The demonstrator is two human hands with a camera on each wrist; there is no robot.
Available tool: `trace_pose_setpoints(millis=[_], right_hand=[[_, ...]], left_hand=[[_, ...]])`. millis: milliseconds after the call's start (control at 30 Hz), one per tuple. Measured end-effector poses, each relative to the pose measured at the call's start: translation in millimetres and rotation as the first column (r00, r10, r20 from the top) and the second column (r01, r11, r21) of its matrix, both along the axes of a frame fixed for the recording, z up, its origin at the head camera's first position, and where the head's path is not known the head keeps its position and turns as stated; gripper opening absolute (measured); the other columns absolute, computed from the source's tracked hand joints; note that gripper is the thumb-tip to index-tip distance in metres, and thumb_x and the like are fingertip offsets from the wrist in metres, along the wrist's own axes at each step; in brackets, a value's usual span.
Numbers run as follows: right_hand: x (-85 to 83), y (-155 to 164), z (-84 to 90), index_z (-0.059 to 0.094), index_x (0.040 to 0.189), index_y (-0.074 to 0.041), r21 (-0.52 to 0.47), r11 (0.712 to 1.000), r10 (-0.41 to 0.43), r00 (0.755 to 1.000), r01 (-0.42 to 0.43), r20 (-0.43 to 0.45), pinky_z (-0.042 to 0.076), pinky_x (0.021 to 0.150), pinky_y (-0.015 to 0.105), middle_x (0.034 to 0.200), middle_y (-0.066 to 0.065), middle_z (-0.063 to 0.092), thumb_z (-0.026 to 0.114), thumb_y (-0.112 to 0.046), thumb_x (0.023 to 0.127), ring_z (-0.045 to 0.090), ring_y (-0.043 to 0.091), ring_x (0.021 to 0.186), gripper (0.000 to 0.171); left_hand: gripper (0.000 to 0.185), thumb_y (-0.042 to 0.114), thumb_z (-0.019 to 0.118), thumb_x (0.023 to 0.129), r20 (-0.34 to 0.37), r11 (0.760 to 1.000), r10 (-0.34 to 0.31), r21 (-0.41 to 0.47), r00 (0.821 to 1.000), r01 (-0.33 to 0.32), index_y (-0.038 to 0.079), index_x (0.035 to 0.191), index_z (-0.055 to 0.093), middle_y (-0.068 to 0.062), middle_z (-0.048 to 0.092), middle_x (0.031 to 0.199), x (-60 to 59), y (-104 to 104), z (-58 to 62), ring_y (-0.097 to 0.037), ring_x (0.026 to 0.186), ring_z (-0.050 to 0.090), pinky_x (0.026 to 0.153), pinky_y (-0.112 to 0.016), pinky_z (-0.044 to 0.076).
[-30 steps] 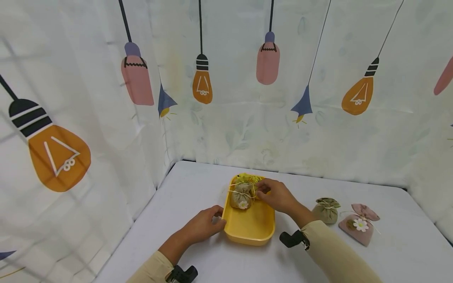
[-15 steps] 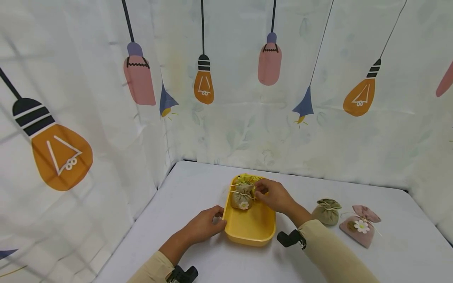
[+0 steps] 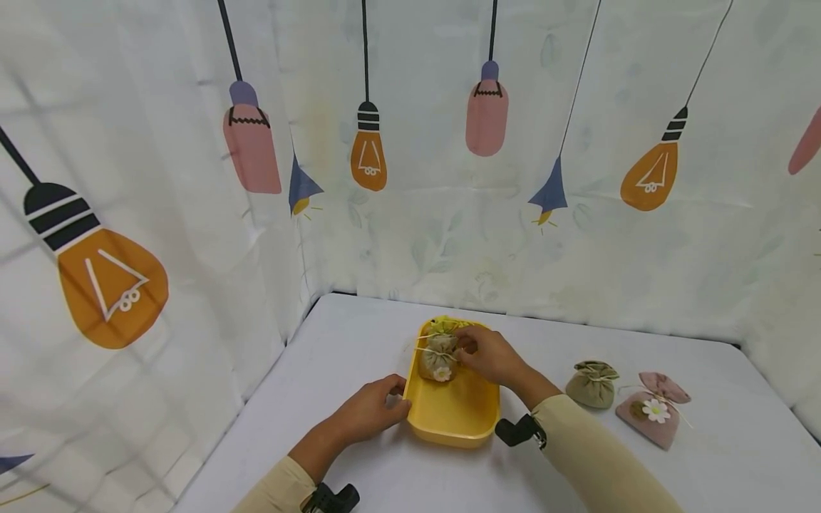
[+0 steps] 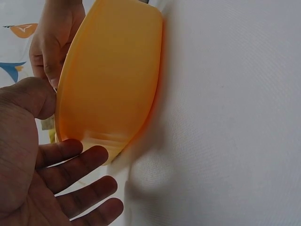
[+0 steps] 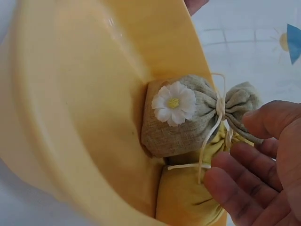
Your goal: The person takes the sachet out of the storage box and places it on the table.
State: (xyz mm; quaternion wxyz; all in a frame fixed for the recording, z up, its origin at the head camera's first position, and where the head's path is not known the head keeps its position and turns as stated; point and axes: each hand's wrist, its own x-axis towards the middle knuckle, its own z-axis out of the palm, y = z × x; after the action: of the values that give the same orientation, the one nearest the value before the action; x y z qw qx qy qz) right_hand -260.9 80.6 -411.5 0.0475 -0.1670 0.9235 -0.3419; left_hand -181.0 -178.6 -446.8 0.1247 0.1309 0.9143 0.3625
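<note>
A yellow plastic tray (image 3: 452, 420) stands on the table; my left hand (image 3: 370, 407) touches its left rim with thumb and index finger. In the left wrist view the other fingers (image 4: 89, 193) spread loosely, off the tray wall. A beige drawstring sachet (image 5: 174, 139) with a white flower sits in the tray's far end. My right hand (image 3: 490, 354) pinches its gathered top between thumb and index finger. Beside that sachet lies a yellow drawstring sachet (image 5: 186, 197), partly covered by the beige one and the right fingers.
To the right on the white table (image 3: 564, 463) rest an olive-green sachet (image 3: 592, 385) and a pink sachet (image 3: 651, 410) with a white flower. Printed fabric walls (image 3: 423, 235) enclose the table behind and at the sides.
My right hand has shifted slightly left, from beside the yellow sachet to the beige sachet's top. My left hand and the tray look unchanged.
</note>
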Motion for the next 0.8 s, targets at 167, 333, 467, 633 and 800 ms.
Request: trace_pose_setpoints(millis=[167, 333, 467, 633, 800], right_hand=[[1.5, -2.7, 0.4, 0.069, 0.120, -0.012, -0.018, 1.000, -0.005, 1.000, 0.005, -0.021, 0.056, 0.088, 0.037, 0.105, -0.003, 0.069, 0.075, -0.016, 0.095, 0.065, 0.017, 0.100, 0.026], [2.2, -4.3, -0.9, 0.069, 0.110, -0.013, -0.041, 0.999, -0.006, 1.000, 0.005, -0.027, 0.056, 0.083, 0.034, 0.098, -0.004, 0.066, 0.074, -0.015, 0.096, 0.063, 0.015, 0.093, 0.015], [2.1, -4.1, -2.8, 0.069, 0.107, -0.014, -0.056, 0.998, -0.005, 0.999, 0.003, -0.038, 0.056, 0.077, 0.031, 0.094, -0.005, 0.065, 0.073, -0.015, 0.097, 0.062, 0.014, 0.089, 0.011], [3.3, -4.6, -3.1, 0.070, 0.105, -0.015, -0.060, 0.998, 0.000, 0.998, -0.004, -0.069, 0.056, 0.072, 0.028, 0.092, -0.007, 0.065, 0.073, -0.016, 0.097, 0.062, 0.012, 0.086, 0.009], [4.4, -4.3, -1.6, 0.071, 0.104, -0.016, -0.058, 0.998, -0.002, 0.996, -0.003, -0.095, 0.056, 0.072, 0.028, 0.091, -0.007, 0.066, 0.073, -0.018, 0.097, 0.062, 0.012, 0.085, 0.008]], left_hand=[[0.037, 0.036, 0.065, 0.100, 0.005, 1.000, -0.002, 0.001, 1.000, 0.002, 0.014, 0.129, 0.062, -0.004, 0.066, 0.121, -0.8, -0.2, -0.4, -0.023, 0.108, 0.061, 0.086, -0.049, 0.051], [0.037, 0.037, 0.066, 0.099, 0.008, 1.000, 0.010, -0.013, 1.000, -0.010, 0.015, 0.129, 0.062, -0.003, 0.066, 0.121, -1.0, 0.5, -1.3, -0.022, 0.105, 0.060, 0.085, -0.048, 0.051], [0.037, 0.037, 0.066, 0.099, 0.014, 1.000, 0.018, -0.015, 1.000, -0.018, 0.015, 0.128, 0.062, -0.004, 0.066, 0.121, -0.8, 1.3, -1.8, -0.020, 0.102, 0.059, 0.083, -0.047, 0.051], [0.037, 0.038, 0.066, 0.099, 0.012, 1.000, 0.021, -0.021, 1.000, -0.021, 0.015, 0.128, 0.062, -0.004, 0.066, 0.121, -0.3, 1.3, -1.4, -0.020, 0.103, 0.059, 0.084, -0.048, 0.051], [0.037, 0.038, 0.066, 0.099, 0.006, 1.000, 0.017, -0.021, 1.000, -0.017, 0.015, 0.128, 0.062, -0.004, 0.066, 0.122, -0.1, 0.9, -1.0, -0.021, 0.103, 0.060, 0.084, -0.048, 0.051]])
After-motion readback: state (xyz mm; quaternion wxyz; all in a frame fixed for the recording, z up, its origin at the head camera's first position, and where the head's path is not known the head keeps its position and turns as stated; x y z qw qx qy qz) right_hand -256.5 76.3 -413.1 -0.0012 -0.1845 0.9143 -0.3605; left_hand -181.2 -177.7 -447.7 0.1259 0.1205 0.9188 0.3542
